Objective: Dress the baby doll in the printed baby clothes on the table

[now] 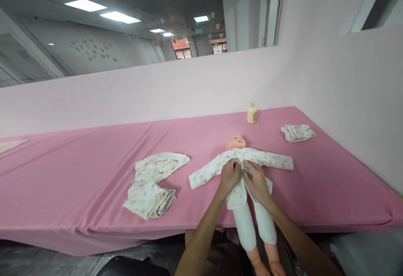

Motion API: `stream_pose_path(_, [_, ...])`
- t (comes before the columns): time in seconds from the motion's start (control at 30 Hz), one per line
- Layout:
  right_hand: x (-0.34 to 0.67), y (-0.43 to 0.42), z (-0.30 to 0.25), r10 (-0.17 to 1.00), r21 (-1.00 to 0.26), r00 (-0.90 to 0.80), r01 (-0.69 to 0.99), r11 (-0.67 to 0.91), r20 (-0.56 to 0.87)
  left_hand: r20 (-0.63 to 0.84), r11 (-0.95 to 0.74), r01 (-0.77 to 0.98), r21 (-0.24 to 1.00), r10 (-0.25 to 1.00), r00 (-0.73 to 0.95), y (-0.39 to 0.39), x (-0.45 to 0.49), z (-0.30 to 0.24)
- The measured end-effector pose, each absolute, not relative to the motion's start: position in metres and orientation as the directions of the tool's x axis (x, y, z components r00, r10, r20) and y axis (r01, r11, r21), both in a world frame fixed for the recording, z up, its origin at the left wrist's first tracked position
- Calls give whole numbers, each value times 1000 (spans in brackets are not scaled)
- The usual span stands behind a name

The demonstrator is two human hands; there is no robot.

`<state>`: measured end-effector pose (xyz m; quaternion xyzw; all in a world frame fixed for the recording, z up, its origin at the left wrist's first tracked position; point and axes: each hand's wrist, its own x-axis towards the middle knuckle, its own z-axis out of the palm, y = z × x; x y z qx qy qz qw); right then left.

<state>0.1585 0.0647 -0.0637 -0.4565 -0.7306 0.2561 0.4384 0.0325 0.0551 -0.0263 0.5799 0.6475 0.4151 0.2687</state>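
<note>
A baby doll (236,142) lies on its back on the pink-covered table, its feet hanging over the front edge. It wears a white printed long-sleeved jacket (217,163) with both sleeves spread out, and white trousers (244,225). My left hand (231,175) pinches the jacket's front edge at the chest. Close beside it, my right hand (255,179) has its fingers closed on the other front edge. The fastening between my fingertips is too small to make out.
Left of the doll lies a crumpled printed cloth garment (151,188). A cream pump bottle (252,113) stands near the wall, with a folded printed cloth (297,133) to its right. The pink tablecloth (78,162) drapes over the front edge; a window is above.
</note>
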Motion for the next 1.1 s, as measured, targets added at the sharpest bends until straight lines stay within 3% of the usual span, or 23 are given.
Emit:
stream_pose_path(0.1, [168, 52, -63, 889, -708, -192, 544, 450, 417, 198, -36, 696, 717, 968, -154, 29, 39, -26])
stream_pose_path(0.23, [179, 32, -53, 843, -556, -299, 645, 524, 447, 313, -104, 901, 422, 949, -37, -5, 46, -31])
stream_pose_path(0.37, [182, 26, -48, 812, -367, -346, 760, 536, 470, 314, -71, 971, 230, 949, -5, -14, 53, -38])
stream_pose_path(0.57, [179, 34, -51, 772, -162, -444, 811, 562, 455, 363, 0, 999, 50, 931, -18, -8, 61, -43])
stream_pose_path(0.7, [184, 39, -53, 774, -144, -458, 814, 563, 437, 398, -14, 1000, -4, 917, 15, -5, 60, -47])
stream_pose_path(0.9, [192, 36, -54, 801, -252, -385, 808, 533, 458, 404, -21, 999, 30, 915, 7, 2, 46, -53])
stream_pose_path(1.1, [186, 22, -52, 800, -181, -414, 830, 528, 435, 389, -18, 997, 78, 921, -13, 7, 37, -54])
